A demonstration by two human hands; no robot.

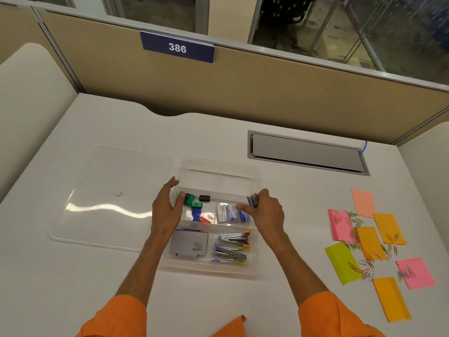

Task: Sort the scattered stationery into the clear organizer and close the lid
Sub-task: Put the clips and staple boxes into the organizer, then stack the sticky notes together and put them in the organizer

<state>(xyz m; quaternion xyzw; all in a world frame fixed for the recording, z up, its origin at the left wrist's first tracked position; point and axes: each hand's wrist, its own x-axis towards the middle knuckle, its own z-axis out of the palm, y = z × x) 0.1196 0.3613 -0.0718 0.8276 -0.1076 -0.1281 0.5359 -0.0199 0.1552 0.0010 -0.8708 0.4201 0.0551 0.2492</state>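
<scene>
Crosswise, two staplers [229, 254], orange tips rightward; staple box [252, 200] in right hand [266, 214].

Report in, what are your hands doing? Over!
Left hand open at organizer edge. Right hand pinches small box above staples section. Lid off, lying left. Notes and clips loose on the right.

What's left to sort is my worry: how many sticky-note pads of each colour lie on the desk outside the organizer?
Pink pads: 2
Orange pads: 3
Yellow-green pad: 1
Peach pad: 1
Total: 7
</scene>
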